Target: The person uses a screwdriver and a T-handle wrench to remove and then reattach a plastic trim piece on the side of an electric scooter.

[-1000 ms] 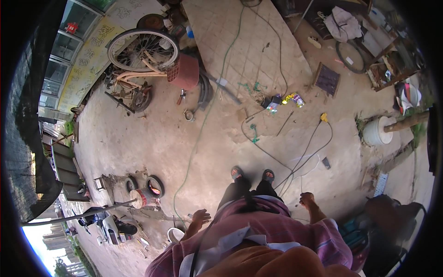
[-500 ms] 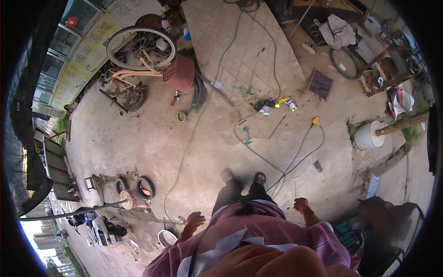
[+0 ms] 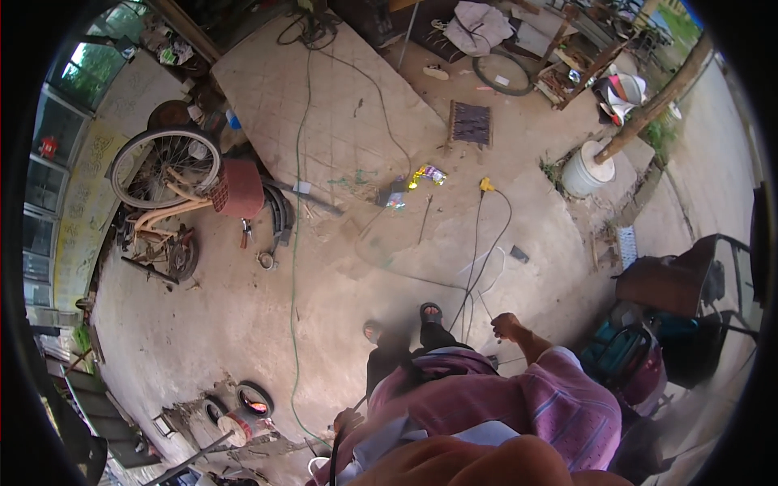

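My right hand is closed low at my right side. A thin rod sticks out from its fingers toward the floor ahead; its kind is too small to make out. My left hand hangs beside my left hip, partly hidden by my clothing, its fingers too blurred to read. Near my right hand, dark cables run over the concrete from a yellow socket block. My sandalled right foot stands ahead of the left foot.
An upside-down bicycle with a red basket stands left. A green hose crosses the floor. Ahead lie shiny packets and a small woven stool. A white bucket holds a post; a brown chair stands right.
The view has turned right, so the yard's things sit further left. My right foot has come ahead of the left. My left hand has dropped back against my body.
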The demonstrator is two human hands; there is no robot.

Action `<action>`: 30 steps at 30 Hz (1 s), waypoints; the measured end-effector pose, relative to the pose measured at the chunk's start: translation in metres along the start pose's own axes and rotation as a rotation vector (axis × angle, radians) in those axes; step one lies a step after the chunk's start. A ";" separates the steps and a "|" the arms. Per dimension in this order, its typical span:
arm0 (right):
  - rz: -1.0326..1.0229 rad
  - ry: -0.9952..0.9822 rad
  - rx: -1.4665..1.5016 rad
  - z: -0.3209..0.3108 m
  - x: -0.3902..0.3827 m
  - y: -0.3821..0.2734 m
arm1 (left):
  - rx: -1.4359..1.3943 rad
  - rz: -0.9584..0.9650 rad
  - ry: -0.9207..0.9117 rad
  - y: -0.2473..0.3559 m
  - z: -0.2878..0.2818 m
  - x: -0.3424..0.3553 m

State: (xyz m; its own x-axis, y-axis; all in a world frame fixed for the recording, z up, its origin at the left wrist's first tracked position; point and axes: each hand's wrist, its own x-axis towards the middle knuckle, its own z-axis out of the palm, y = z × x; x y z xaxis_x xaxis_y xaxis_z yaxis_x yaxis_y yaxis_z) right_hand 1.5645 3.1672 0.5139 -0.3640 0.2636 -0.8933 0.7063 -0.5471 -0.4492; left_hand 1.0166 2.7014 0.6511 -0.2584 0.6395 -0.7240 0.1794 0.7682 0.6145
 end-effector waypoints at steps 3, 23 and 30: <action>-0.029 -0.008 0.176 0.020 -0.010 -0.001 | -0.120 -0.152 0.029 -0.001 -0.013 -0.017; -0.282 -0.146 -1.313 0.002 0.013 0.011 | -0.162 -0.157 0.245 -0.009 0.018 -0.006; -0.318 -0.107 -0.677 0.028 0.045 -0.041 | -0.702 -0.306 0.305 -0.036 0.002 -0.060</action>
State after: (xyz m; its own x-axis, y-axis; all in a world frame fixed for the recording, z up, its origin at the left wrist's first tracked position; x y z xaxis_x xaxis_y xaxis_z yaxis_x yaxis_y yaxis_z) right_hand 1.5020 3.1790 0.4926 -0.6454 0.2298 -0.7285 0.7633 0.1588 -0.6262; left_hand 1.0277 2.6357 0.6719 -0.4640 0.2917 -0.8364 -0.5497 0.6455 0.5302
